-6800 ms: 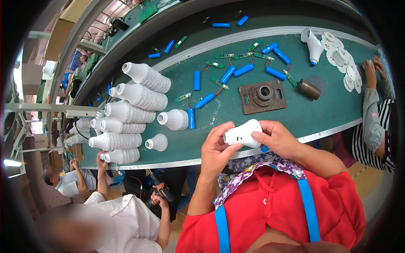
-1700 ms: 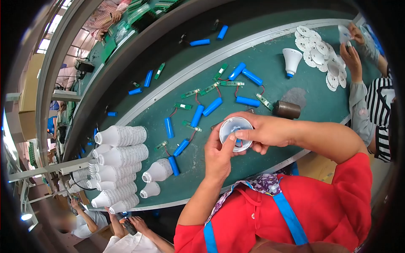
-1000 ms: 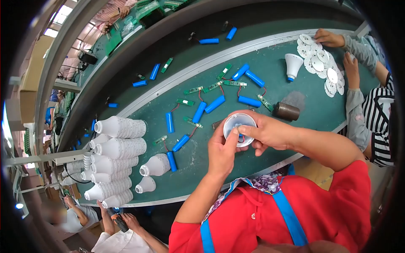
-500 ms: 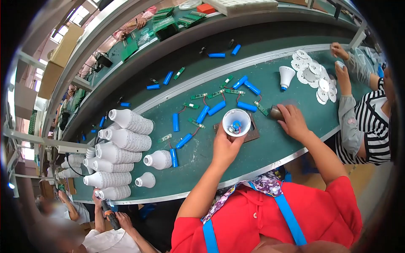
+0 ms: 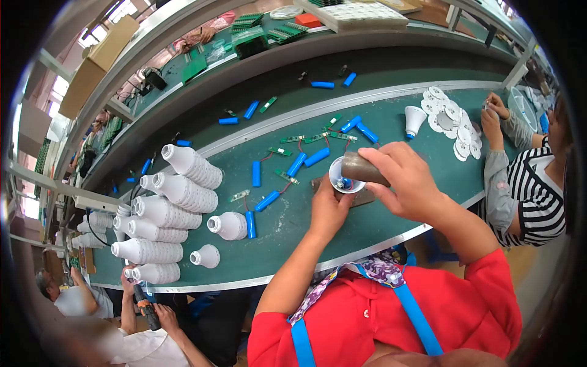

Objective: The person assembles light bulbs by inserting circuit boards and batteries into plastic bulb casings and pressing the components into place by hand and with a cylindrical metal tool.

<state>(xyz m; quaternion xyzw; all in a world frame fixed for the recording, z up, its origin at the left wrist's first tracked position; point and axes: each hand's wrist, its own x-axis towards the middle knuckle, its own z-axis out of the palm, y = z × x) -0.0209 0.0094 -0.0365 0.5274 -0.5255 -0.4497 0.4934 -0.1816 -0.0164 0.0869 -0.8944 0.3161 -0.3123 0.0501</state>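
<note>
My left hand (image 5: 329,211) is wrapped round a white cone-shaped housing (image 5: 337,174), its wide mouth facing up and blue and red parts showing inside. My right hand (image 5: 406,180) grips a brown metal cylinder (image 5: 365,168), tilted over the right side of the housing's mouth. Whether the two touch I cannot tell. Under the housing lies a rusty metal plate (image 5: 362,197), mostly covered by the hands. Blue cylinders wired to green boards (image 5: 317,156) are spread on the green table behind my hands.
Stacked white housings (image 5: 160,226) stand at the left, with a nested group (image 5: 228,226) and a single one (image 5: 205,256) nearer. At the right are a white housing (image 5: 414,121), white discs (image 5: 451,116) and a co-worker's hands (image 5: 493,119). Another person holds a power drill (image 5: 145,307).
My right hand has lifted the metal cylinder off the table and brought it left, over the housing. My left hand still holds the housing. The co-worker's hands at the right have come together.
</note>
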